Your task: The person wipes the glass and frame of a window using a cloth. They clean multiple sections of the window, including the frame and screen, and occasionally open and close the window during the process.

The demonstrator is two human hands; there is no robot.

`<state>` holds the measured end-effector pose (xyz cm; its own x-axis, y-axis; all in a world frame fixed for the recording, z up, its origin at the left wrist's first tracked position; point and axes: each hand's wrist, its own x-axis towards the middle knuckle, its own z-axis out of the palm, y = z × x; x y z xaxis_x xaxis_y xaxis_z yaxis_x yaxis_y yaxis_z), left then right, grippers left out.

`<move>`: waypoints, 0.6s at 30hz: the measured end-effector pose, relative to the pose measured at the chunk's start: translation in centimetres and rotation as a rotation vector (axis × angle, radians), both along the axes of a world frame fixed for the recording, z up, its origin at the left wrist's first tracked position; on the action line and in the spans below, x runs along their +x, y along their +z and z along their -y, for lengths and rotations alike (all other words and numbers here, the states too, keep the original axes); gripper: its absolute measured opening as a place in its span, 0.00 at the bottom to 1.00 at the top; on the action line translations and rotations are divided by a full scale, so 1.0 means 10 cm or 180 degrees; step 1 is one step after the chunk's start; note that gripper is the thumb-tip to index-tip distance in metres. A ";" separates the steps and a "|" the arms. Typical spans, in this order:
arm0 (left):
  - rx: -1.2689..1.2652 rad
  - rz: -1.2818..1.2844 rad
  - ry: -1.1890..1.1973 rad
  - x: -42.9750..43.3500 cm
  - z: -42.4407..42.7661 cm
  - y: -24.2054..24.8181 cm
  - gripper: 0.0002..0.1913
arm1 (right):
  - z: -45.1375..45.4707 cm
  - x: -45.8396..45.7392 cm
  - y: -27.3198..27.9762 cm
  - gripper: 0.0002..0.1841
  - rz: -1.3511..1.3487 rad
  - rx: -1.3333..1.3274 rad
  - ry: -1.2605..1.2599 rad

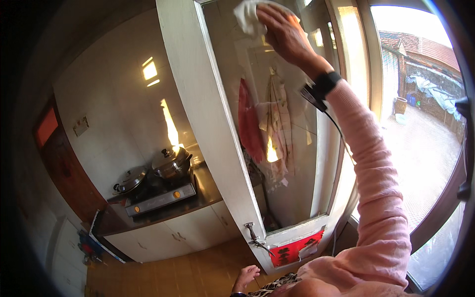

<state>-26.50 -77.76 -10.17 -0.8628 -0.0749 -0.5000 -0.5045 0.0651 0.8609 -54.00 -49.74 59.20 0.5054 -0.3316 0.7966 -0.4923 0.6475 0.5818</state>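
My right hand (284, 35), at the end of a raised arm in a pink sleeve with a black wrist strap, presses a white cloth (246, 16) against the upper part of a glass door pane (297, 122). The pane sits in a white-painted wooden door frame (200, 111). Down at the bottom, my left hand (248, 275) hangs near the lower edge of the door with its fingers loosely curled, and no object shows in it. A metal door handle (253, 235) and a torn red paper (297, 250) with writing are above and beside it.
To the left, two lidded pots (170, 163) stand on a gas stove (161, 198) on a dark counter (122, 226) above white cabinets (167, 235). A brown door (70, 159) is farther left. Beyond the doorway at right lies a sunlit yard (419, 148).
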 end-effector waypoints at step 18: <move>-0.0036 -0.0062 -0.0207 -0.07 0.08 -0.54 0.21 | -0.72 -0.33 0.39 0.26 0.0154 -0.0235 -0.0073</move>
<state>-27.23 -78.52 -15.55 -0.8755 -0.0239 -0.4826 -0.4822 0.1070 0.8695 -57.32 -42.55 63.08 0.4588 -0.2822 0.8425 -0.5030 0.6991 0.5081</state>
